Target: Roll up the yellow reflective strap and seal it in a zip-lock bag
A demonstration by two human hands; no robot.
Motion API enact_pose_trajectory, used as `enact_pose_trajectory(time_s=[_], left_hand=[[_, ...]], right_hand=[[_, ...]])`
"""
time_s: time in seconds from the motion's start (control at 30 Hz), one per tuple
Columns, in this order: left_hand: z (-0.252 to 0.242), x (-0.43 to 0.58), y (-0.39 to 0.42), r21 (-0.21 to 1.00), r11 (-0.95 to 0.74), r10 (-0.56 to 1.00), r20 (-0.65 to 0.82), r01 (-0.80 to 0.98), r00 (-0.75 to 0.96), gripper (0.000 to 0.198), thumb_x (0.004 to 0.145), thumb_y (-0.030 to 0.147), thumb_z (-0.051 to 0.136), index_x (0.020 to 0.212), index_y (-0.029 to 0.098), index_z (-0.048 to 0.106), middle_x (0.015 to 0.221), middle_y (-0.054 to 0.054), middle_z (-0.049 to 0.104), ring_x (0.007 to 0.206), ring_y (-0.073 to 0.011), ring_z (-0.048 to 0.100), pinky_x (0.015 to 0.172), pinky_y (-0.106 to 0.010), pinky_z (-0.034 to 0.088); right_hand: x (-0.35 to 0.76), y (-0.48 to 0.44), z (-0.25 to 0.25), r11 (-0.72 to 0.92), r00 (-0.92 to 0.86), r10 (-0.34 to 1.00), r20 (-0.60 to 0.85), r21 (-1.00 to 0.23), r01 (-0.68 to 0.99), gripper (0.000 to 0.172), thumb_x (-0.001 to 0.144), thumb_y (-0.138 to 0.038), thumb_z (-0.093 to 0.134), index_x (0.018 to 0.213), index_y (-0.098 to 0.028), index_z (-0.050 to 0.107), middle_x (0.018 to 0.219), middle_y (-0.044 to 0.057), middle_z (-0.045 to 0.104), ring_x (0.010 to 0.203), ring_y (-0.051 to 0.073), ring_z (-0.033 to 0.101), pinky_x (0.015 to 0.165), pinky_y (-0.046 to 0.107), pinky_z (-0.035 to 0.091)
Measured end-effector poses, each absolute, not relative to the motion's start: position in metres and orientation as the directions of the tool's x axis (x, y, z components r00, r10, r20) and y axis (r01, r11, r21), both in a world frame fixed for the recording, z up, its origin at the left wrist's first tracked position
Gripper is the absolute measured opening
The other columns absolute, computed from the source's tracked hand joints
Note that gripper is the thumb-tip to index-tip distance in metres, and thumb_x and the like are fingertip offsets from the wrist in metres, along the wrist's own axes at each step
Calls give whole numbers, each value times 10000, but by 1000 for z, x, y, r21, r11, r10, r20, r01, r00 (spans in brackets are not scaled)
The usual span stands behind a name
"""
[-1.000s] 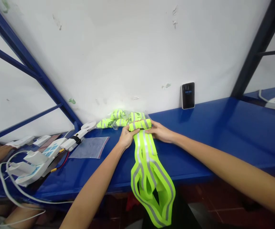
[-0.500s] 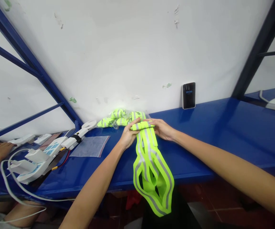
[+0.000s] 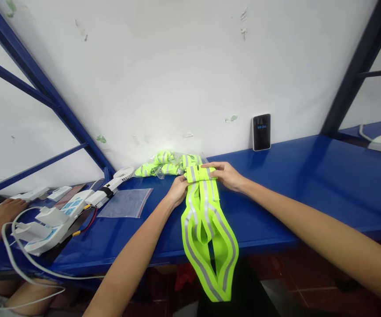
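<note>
Between my hands is a neon-yellow reflective strap [image 3: 225,231] with silver stripes, its upper end folded into a flat bundle and its loops hanging over the table's front edge. My left hand [image 3: 177,190] grips the left side of the folded part, its fingertips partly hidden behind the fabric. On the right side, my right hand [image 3: 225,175] pinches the fold, fingers on top. Just behind lie several similar rolled straps in clear bags [image 3: 164,164], against the wall. An opened flat clear zip bag [image 3: 124,203] rests to the left of my left hand.
A phone-like device [image 3: 261,132] leans on the wall at the right of the blue table [image 3: 296,189]. At left are a small white fan [image 3: 124,172], power strips [image 3: 50,231] with cables, and another person's hand [image 3: 7,215]. Blue metal frames [image 3: 45,88] rise on both sides.
The folded end has opened from a narrow roll into a wider, flatter bundle. My left hand has dropped slightly and the hanging loops have swung a little left.
</note>
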State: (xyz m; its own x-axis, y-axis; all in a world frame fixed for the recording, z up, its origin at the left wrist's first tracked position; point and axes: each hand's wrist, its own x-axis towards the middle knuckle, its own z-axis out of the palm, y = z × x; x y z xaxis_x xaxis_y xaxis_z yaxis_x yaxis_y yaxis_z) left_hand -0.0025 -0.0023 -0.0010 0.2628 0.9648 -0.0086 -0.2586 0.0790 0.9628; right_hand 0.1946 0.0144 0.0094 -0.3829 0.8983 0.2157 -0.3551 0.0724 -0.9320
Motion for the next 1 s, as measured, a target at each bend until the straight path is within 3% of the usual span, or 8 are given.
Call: enact_pose_trajectory(time_s=[0.1, 0.3, 0.43, 0.6, 0.7, 1.0], left_hand=[[1, -1, -4, 954, 96, 958, -10, -284, 287, 314, 645, 175, 771, 939, 80, 710, 902, -142, 745, 937, -302, 693, 907, -417, 522], [6, 2, -9, 924, 136, 939, -6, -356, 343, 295, 713, 165, 699, 999, 92, 698, 999, -140, 733, 1007, -306, 671, 974, -435, 481], [5, 0, -9, 918, 160, 933, -20, -364, 361, 299, 715, 127, 670, 1013, 102, 687, 1057, -139, 718, 1073, -308, 644, 1016, -440, 451], [6, 0, -11, 908, 240, 897, -73, -343, 435, 343, 769, 200, 649, 1104, 123, 655, 1140, -139, 689, 1133, -315, 609, 1040, -462, 428], [5, 0, -12, 920, 203, 908, -50, -334, 415, 357, 766, 206, 667, 1115, 131, 651, 1147, -137, 686, 1145, -311, 603, 1048, -461, 419], [3, 0, -8, 954, 88, 936, 18, -285, 352, 415, 668, 134, 767, 1066, 112, 650, 1009, -129, 727, 985, -277, 682, 961, -406, 505]], right_hand=[[199, 16, 11, 78, -395, 896, 202, -948, -308, 405, 621, -157, 670, 1015, -206, 745, 892, 29, 731, 724, 148, 625, 661, 271, 496], [205, 14, 11, 268, -395, 874, 283, -959, -94, 429, 697, -221, 671, 1124, -216, 710, 1014, 39, 712, 738, 152, 623, 616, 255, 511], [205, 13, 12, 290, -393, 871, 294, -954, -73, 428, 727, -222, 645, 1152, -214, 697, 1019, 40, 716, 791, 173, 639, 680, 283, 522], [204, 13, 13, 364, -381, 852, 360, -929, -63, 386, 742, -229, 636, 1121, -212, 710, 1091, 42, 708, 899, 201, 639, 779, 318, 507], [204, 12, 13, 378, -386, 843, 376, -923, -73, 380, 752, -233, 629, 1124, -220, 708, 1154, 42, 690, 965, 213, 631, 830, 329, 494], [200, 8, 17, 350, -316, 883, 347, -935, -51, 411, 735, -192, 607, 1133, -214, 707, 1075, 32, 710, 932, 212, 629, 850, 341, 481]])
